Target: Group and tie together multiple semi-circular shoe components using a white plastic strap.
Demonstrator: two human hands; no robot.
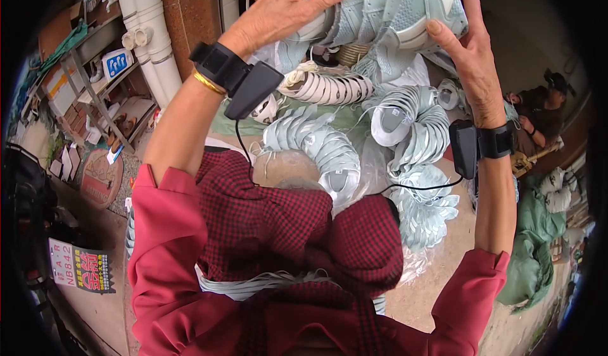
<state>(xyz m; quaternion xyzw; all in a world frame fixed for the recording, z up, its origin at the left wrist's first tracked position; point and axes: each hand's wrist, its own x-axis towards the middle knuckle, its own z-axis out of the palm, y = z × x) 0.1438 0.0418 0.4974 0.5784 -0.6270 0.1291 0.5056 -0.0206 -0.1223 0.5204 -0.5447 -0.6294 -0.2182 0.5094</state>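
Note:
Raised at the top of the view is a bundle of nested pale-blue shoe uppers (386, 14), held between my two hands. My left hand (285, 8) grips its left side, thumb stretched over the near face and the other fingers hidden. At the right end my right hand (472, 52) is closed around it, thumb on the near side. Below lie a curved row of pale-blue uppers (316, 147), another row (421, 125) to its right, and a white-and-dark row (332, 89) farther off. A bunch of pale-blue uppers (421, 210) sits nearer me.
Clear plastic sheeting (411, 261) and green cloth (345, 120) lie around the rows. Another person (538, 115) sits at the right, behind a green cloth bundle (532, 255). White pipes (149, 39) and a cluttered shelf (104, 90) stand left. Black cables hang from both my wrist devices.

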